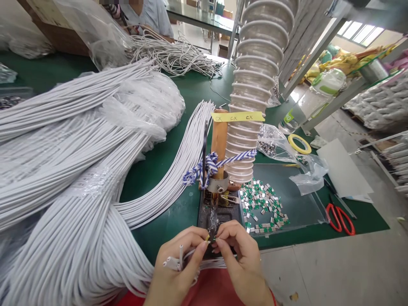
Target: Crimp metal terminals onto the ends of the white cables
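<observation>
My left hand (175, 265) grips several white cables (197, 259), whose split, stripped ends stick out to the left of my fingers. My right hand (239, 259) pinches a small yellow-tipped part (208, 238) against the left fingertips. Just beyond my hands stands a dark bench press (219, 212) with a clear guard, and a wooden post (219, 142) rises behind it. To the right, many small metal-and-green terminals (261, 208) lie on a clear acrylic sheet (302, 191). Huge bundles of white cable (70, 161) lie to my left.
A ribbed clear hose (258, 85) rises beside the post, tied with blue-and-white cord (216, 165). Red-handled scissors (339, 219) and a yellow tape roll (299, 143) lie right. A person (149, 15) sits at the far side beside more cable. Shelving (321, 55) stands right.
</observation>
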Available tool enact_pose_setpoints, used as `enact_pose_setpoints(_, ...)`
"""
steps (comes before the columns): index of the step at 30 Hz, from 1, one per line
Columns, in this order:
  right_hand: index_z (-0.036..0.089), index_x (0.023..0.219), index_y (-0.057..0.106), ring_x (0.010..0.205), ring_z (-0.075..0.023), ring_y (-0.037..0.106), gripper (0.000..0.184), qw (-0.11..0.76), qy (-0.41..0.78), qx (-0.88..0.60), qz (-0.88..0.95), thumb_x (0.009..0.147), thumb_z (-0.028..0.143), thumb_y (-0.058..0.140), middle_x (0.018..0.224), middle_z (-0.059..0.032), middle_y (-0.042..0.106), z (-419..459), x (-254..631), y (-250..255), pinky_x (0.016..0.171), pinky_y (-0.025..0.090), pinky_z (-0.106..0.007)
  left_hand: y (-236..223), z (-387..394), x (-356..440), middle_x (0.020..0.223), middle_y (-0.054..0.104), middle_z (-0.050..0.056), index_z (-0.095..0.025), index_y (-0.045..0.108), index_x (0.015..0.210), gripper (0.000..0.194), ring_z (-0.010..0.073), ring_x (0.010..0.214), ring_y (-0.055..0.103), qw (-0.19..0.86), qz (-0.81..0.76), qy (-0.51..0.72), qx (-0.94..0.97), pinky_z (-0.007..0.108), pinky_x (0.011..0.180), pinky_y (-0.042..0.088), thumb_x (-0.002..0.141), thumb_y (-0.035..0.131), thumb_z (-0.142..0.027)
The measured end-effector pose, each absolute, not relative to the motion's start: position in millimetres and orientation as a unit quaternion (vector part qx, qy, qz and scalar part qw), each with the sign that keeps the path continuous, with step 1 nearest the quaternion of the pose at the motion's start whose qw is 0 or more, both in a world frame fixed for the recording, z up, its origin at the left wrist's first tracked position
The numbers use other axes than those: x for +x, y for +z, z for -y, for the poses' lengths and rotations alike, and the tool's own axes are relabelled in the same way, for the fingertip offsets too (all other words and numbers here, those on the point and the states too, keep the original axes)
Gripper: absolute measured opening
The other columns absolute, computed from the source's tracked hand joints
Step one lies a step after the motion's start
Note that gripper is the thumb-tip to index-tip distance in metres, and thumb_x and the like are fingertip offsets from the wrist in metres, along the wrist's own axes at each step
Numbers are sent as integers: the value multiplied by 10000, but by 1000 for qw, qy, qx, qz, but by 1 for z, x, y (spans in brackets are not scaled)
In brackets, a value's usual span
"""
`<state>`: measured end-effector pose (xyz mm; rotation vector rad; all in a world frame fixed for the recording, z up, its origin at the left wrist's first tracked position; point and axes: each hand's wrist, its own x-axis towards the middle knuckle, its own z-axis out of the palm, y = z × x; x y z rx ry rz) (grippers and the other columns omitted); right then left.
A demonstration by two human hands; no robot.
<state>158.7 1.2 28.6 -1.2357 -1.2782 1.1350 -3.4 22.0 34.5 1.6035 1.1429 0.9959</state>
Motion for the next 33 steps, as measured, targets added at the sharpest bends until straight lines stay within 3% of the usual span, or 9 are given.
enact_pose_setpoints(13,206,838,619,728,-162,626,138,514,472,-488,523,926,113,566,887,-45,605,-6,157,37,654,540,-255,39,-19,-1,831,738,45,-191,684,694,228,177,710,706,464,-489,419,608,216,632,540,902,592,-167)
enact_pose_setpoints(22,200,845,606,738,-161,622,118,516,513,-464,506,949,159,567,910,-49,576,-7,159,40,653,555,-257,37,-20,-1,807,740,50,-186,697,677,238,181,706,705,478,-491,432,586,217,632,539,895,605,-193)
enact_pose_setpoints(28,214,830,533,626,-128,446,126,462,490,-511,535,950,174,540,751,24,488,1,170,38,564,396,-226,30,-11,-7,799,736,44,-193,688,660,248,194,742,695,491,-517,434,550,213,628,533,894,642,-262)
enact_pose_setpoints(33,212,900,607,561,-116,389,71,377,487,-525,587,864,151,614,758,30,469,8,173,45,478,316,-222,32,4,-9,771,724,52,-189,675,646,314,202,704,696,513,-518,411,548,233,631,539,914,638,-349)
